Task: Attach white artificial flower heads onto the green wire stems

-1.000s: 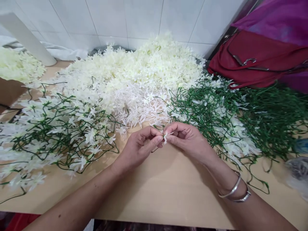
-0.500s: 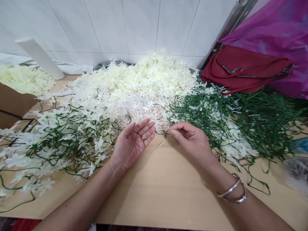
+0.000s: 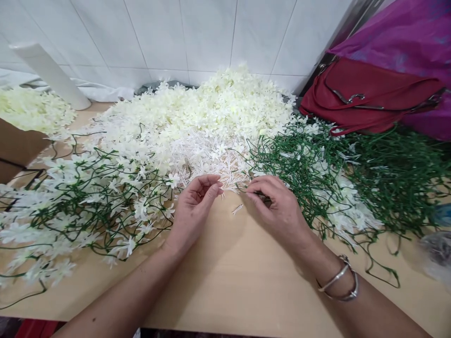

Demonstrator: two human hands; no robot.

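Note:
My left hand [image 3: 197,206] is closed, thumb pressed to the fingertips, at the near edge of a pile of thin white stamens [image 3: 230,171]. Whether one is in its pinch I cannot make out. Across a small gap, my right hand [image 3: 278,204] pinches a green plastic stem [image 3: 240,188], whose end pokes out to the left; the rest is hidden by the fingers. A loose white stamen [image 3: 237,209] lies on the table between the hands. Left of my left hand are white artificial flowers on green stems [image 3: 102,202].
Cream flower heads [image 3: 225,103] are heaped against the tiled wall. Bare green stems [image 3: 391,178] pile up on the right, below a red handbag [image 3: 373,94] and a purple bag [image 3: 405,33]. A white roll [image 3: 52,75] leans at the back left, near a brown box [image 3: 21,145].
My left hand has turned from an open, upward palm to a closed pinch beside the stamens. My right hand keeps its pinch, nearly in place. The view has shifted slightly.

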